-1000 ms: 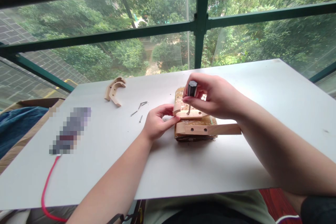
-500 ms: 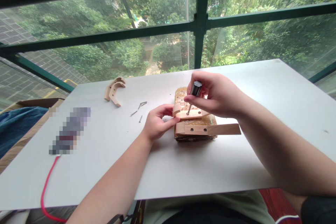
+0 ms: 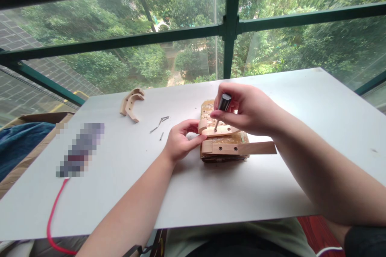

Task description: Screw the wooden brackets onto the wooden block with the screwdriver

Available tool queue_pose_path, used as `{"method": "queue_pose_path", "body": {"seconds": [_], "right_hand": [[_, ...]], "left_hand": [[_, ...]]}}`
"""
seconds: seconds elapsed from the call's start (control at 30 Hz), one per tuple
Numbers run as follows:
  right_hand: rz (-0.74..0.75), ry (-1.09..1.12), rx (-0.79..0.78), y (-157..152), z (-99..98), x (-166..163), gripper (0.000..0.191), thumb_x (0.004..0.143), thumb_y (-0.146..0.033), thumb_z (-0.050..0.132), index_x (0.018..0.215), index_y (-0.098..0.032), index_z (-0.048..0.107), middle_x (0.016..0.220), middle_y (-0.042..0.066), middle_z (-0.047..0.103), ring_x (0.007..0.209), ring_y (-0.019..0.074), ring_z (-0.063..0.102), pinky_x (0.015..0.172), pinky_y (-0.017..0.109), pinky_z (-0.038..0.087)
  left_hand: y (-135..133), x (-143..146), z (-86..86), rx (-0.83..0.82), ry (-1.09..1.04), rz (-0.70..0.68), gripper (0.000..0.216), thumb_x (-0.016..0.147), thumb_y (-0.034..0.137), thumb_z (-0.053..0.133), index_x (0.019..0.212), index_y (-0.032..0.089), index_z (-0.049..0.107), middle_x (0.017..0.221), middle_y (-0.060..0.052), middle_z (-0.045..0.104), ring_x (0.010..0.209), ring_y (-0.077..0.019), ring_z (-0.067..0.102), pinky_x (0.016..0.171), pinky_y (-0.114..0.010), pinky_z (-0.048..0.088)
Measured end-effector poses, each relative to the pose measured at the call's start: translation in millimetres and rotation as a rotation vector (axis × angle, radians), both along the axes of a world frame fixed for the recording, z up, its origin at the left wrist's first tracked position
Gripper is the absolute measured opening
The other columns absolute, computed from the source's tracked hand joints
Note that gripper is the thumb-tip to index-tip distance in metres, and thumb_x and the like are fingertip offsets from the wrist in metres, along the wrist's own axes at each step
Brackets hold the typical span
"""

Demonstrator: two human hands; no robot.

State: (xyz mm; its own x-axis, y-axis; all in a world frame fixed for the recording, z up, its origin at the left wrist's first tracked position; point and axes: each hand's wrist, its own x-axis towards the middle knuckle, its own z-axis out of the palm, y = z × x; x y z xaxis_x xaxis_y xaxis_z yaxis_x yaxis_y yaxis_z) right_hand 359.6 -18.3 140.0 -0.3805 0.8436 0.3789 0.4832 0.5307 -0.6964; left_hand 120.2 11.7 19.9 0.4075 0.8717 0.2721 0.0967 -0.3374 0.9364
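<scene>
My right hand (image 3: 243,106) is closed around the black handle of a screwdriver (image 3: 224,102). Its tip meets a screw hole in a pale wooden piece (image 3: 221,130) with a curved left end. That piece lies on a worn, tape-covered block (image 3: 229,139) full of small holes. My left hand (image 3: 184,138) pinches the curved end of the wooden piece between thumb and fingers. Nearer to me on the block lies a second wooden piece (image 3: 255,148), with two dark screw holes, reaching past the block's right side. My right hand hides part of the first piece.
Several loose screws (image 3: 163,120) lie left of the block. Two curved wooden parts (image 3: 132,104) rest at the table's far left. A blurred-out object (image 3: 81,148) with a red cord (image 3: 52,217) is on the white table (image 3: 120,176). Windows stand behind it.
My right hand and the screwdriver handle have shifted very slightly left. My left hand, the wooden pieces and the block stay in place.
</scene>
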Motion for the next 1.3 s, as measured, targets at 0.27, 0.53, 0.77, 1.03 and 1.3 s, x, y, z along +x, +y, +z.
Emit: {"method": "queue_pose_path", "body": {"seconds": [0.27,0.53,0.77,1.03,1.3], "right_hand": [[-0.034,-0.01,0.001,0.7,0.4,0.2,0.021,0.085,-0.029,0.073,0.082,-0.021,0.054,0.065,-0.004,0.054,0.058,0.0096,0.043,0.052,0.026,0.034],[-0.006,0.016,-0.049,1.6,0.2,3.1,0.022,0.086,-0.03,0.073,0.082,-0.021,0.053,0.067,-0.003,0.055,0.059,0.0104,0.044,0.054,0.027,0.034],[-0.003,-0.009,-0.043,-1.2,1.4,0.1,0.021,0.085,-0.03,0.072,0.082,-0.021,0.054,0.067,-0.003,0.054,0.06,0.0106,0.044,0.054,0.026,0.033],[-0.033,-0.023,0.044,0.8,-0.8,-2.1,0.024,0.084,-0.027,0.072,0.08,-0.022,0.049,0.065,-0.005,0.051,0.059,0.0096,0.042,0.055,0.026,0.034],[-0.02,0.015,0.056,-0.3,-1.7,-3.1,0.024,0.083,-0.018,0.072,0.098,-0.025,0.054,0.069,-0.006,0.051,0.059,0.0101,0.044,0.056,0.027,0.038]], "left_hand": [[-0.3,0.1,0.7,-0.007,-0.003,0.006,0.034,0.075,0.032,0.085,0.104,0.018,0.073,0.097,-0.008,0.074,0.09,-0.0204,0.07,0.086,-0.032,0.056],[-0.6,-0.1,0.7,-0.015,0.001,-0.004,0.034,0.076,0.032,0.085,0.104,0.018,0.073,0.098,-0.008,0.074,0.091,-0.0211,0.07,0.087,-0.033,0.056],[-1.0,0.6,1.3,-0.018,-0.018,-0.003,0.033,0.075,0.032,0.085,0.103,0.018,0.073,0.097,-0.007,0.074,0.091,-0.0205,0.069,0.087,-0.032,0.055],[-1.7,1.1,2.7,-0.026,-0.007,-0.005,0.035,0.076,0.034,0.085,0.103,0.017,0.073,0.097,-0.009,0.074,0.092,-0.0214,0.07,0.088,-0.033,0.055],[-2.9,2.4,3.8,-0.021,-0.009,0.003,0.036,0.076,0.036,0.084,0.103,0.017,0.072,0.098,-0.009,0.075,0.092,-0.0218,0.07,0.088,-0.033,0.056]]}}
